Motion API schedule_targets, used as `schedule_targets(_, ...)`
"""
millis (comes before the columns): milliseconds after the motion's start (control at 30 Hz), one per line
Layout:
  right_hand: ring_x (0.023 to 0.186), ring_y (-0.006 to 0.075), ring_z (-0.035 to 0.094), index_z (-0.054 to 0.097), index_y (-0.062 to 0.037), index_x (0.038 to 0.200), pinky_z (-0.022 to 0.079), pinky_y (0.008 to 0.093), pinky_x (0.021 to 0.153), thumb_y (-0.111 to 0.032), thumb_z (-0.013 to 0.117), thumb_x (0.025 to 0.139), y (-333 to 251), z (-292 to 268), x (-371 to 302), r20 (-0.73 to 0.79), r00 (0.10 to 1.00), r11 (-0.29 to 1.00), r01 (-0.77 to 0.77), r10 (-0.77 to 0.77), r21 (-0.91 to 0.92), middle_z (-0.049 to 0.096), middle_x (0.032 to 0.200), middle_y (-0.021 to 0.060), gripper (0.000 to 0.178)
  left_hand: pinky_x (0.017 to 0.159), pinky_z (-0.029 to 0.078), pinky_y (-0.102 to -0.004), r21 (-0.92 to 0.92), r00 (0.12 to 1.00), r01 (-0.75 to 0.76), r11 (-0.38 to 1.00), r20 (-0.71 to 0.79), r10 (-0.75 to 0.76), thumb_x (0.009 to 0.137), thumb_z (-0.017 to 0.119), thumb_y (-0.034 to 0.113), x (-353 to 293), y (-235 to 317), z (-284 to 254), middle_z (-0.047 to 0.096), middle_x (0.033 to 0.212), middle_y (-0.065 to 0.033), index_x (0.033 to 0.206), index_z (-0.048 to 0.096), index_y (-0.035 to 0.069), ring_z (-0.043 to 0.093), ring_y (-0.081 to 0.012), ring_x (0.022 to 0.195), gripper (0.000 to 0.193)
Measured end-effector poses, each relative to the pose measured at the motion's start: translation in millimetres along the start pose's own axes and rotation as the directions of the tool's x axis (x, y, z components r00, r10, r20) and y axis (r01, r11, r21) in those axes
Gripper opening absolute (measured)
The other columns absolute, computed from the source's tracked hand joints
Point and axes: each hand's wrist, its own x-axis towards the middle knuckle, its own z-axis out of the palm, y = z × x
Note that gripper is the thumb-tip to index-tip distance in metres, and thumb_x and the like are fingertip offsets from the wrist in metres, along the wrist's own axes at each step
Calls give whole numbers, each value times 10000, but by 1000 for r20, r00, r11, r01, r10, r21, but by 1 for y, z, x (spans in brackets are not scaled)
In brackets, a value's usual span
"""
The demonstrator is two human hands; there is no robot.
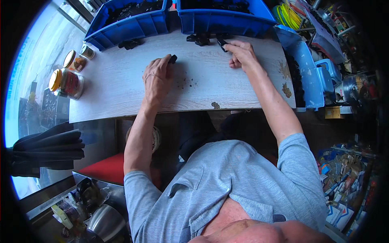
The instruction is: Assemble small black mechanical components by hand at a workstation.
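My left hand [158, 77] is closed over the middle of the white wood-grain table, pinching a small black part [173, 59] at its fingertips. Farther right and a little higher, my right hand [242, 54] holds another black part [221, 43] between thumb and forefinger, near the far edge. Just left of it lies a small pile of black parts [199, 39]. A second small pile of black parts [130, 43] rests in front of the left bin. The exact kind of these parts is too small and dark to make out.
Two blue bins [133, 25] of black parts stand along the far edge. Lidded jars [67, 84] sit at the table's left. A light-blue bin [310, 73] with dark pieces adjoins the right edge. Dark crumbs [190, 85] dot the tabletop [117, 89].
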Motion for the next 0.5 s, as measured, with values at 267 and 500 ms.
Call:
schedule_targets(267,397,92,436,630,53,1229,529,331,434,-202,725,895,21,43,-40,198,969,935,71,-148,349,546,573,1,430,887,558,-292,-914,859,380,145,290,-421,984,633,81,20,80,52,719,1091,-123,1253,645,-38,681,-162,1003,294)
schedule_targets(500,461,89,486,674,11,1184,528,299,436,-153,706,890,23,52,-43,163,973,955,113,-162,275,618,689,30,338,797,640,-354,-935,842,322,-152,356,-406,1000,598,75,21,87,51,693,1124,-135,1294,597,-37,707,-221,972,314)
